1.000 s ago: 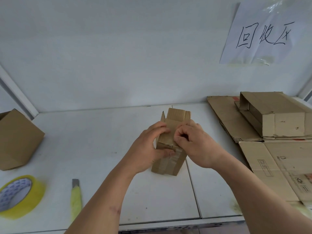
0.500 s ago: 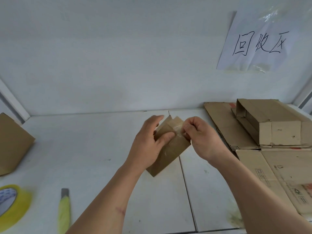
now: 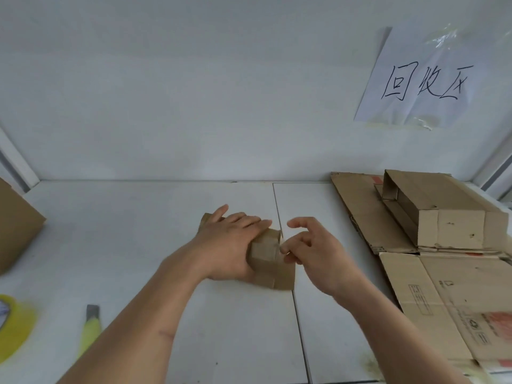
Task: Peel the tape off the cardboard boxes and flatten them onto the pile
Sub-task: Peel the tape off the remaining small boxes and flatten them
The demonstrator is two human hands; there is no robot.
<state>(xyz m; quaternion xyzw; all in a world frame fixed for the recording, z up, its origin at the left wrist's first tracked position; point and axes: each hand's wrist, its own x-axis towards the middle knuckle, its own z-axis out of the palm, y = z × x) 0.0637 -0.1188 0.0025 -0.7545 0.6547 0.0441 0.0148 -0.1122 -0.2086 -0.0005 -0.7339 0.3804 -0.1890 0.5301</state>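
A small brown cardboard box (image 3: 273, 268) lies on its side on the white table (image 3: 138, 231), in the middle. My left hand (image 3: 230, 245) rests flat on top of it with the fingers spread over its far end, holding it down. Just to its right, my right hand (image 3: 315, 253) pinches thumb and forefinger at the box's right edge, where a thin strip of clear tape (image 3: 280, 241) is barely visible. The other fingers of that hand are spread. At the right lies the pile of flattened cardboard (image 3: 457, 300).
A half-collapsed long box (image 3: 443, 214) sits on the pile's far end. Another closed brown box (image 3: 16, 225) stands at the left edge. A yellow tape roll (image 3: 13, 328) and a yellow utility knife (image 3: 90, 328) lie front left. A handwritten paper sign (image 3: 421, 81) hangs on the wall.
The small box was held up between both hands; now it lies on the table under my flat left hand. My right hand has shifted to the box's right edge.
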